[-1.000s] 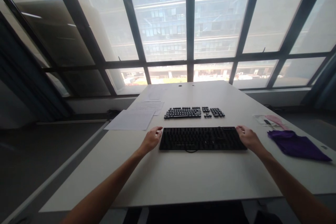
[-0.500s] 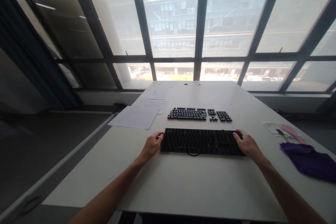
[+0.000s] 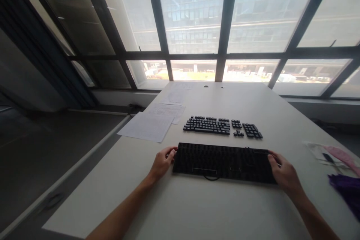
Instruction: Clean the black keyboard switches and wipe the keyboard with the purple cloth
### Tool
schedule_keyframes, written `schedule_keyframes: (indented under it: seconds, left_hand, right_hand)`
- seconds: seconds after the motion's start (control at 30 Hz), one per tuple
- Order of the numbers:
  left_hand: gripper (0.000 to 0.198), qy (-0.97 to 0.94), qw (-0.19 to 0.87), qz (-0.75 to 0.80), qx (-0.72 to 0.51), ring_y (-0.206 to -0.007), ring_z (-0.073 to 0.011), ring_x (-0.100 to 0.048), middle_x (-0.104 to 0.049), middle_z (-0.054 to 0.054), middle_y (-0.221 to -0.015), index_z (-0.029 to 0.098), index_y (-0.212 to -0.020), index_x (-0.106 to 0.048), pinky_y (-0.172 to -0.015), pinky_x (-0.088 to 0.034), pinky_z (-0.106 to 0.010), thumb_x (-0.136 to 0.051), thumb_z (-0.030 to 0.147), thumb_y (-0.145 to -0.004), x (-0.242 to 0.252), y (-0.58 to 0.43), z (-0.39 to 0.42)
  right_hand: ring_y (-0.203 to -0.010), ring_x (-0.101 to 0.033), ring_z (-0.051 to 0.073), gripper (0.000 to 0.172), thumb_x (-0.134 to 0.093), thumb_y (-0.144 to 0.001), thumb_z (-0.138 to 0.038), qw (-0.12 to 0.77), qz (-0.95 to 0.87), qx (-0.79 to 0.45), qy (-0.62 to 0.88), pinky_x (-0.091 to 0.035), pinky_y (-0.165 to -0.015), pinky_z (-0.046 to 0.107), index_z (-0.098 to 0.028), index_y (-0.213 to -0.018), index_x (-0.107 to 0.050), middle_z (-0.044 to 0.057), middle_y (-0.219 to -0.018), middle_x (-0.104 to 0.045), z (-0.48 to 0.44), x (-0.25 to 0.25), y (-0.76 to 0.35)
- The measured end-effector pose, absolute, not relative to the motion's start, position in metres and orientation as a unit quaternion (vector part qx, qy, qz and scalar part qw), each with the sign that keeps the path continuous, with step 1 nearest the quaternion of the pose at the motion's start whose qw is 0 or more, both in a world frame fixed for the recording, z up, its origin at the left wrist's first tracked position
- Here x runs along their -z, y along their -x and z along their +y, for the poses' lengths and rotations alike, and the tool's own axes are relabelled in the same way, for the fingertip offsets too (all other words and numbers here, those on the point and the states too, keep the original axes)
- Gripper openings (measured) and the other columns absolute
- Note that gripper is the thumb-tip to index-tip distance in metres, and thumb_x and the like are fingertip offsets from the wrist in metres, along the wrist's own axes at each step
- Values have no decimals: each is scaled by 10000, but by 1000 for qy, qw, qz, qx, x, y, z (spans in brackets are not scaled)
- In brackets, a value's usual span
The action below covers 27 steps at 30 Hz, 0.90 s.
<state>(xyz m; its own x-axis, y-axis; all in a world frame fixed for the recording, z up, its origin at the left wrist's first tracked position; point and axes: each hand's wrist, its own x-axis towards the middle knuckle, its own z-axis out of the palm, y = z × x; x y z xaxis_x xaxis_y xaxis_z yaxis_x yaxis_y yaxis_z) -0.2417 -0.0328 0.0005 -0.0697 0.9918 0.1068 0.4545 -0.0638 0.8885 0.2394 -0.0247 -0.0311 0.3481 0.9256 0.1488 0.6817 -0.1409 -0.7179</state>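
A long black keyboard base [image 3: 222, 163] lies on the white table in front of me, with a thin black cable loop showing at its near edge. My left hand [image 3: 162, 163] grips its left end, thumb on top. At the right end my right hand [image 3: 285, 172] holds it the same way. Just beyond the base, loose dark keycaps are laid out in keyboard order: a large main block [image 3: 207, 125], small groups [image 3: 236, 124] beside it and a number block [image 3: 252, 131] at the right.
Overlapping paper sheets [image 3: 147, 125] lie on the left side of the white table [image 3: 225, 210]. At the right are a pink item [image 3: 341, 157] with a clear bag and a purple cloth [image 3: 345, 191]. Large windows [image 3: 194, 15] stand behind the table's far edge.
The view has shifted, so the keycaps and the right-hand items appear farther right. Both hands still hold the base, which looks slightly lower and larger in view.
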Motion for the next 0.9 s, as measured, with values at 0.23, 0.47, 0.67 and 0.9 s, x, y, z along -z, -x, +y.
schedule_keyframes:
  seconds: [0.23,0.47,0.67,0.9]
  left_hand:
    - [382,-576,349,613,-413,-826,-217,-708,-744,-84,-1017,148,-1077,-714,-689,-579,-310,-517,424,-898,-4,241,-31]
    - [398,-556,363,627,-406,-843,-222,-708,-747,-78,-1015,159,-1097,-719,-704,-581,-309,-532,445,-894,-4,243,-30]
    - [388,-557,369,625,-404,-849,-228,-712,-753,-72,-1001,176,-1080,-732,-706,-588,-317,-534,447,-883,-8,243,-30]
    - [383,-569,364,620,-398,-887,-230,-710,-739,-82,-1062,167,-1078,-718,-729,-594,-324,-515,428,-884,-2,244,-30]
  right_hand:
    - [-878,-722,303,615,-440,-861,-581,370,-506,-193,755,-577,-727,363,-136,-1218,-671,153,-1029,-742,-25,19,-233]
    - [-854,-728,307,567,-468,-848,-558,367,-495,-196,763,-593,-692,358,-158,-1181,-696,139,-1001,-752,-24,17,-235]
    - [-887,-730,306,532,-484,-860,-557,358,-499,-195,764,-596,-714,364,-211,-1209,-686,115,-1014,-756,-26,24,-238]
    - [-989,-704,319,566,-462,-869,-562,345,-502,-189,770,-564,-832,412,-199,-1258,-656,119,-1075,-742,-28,31,-240]
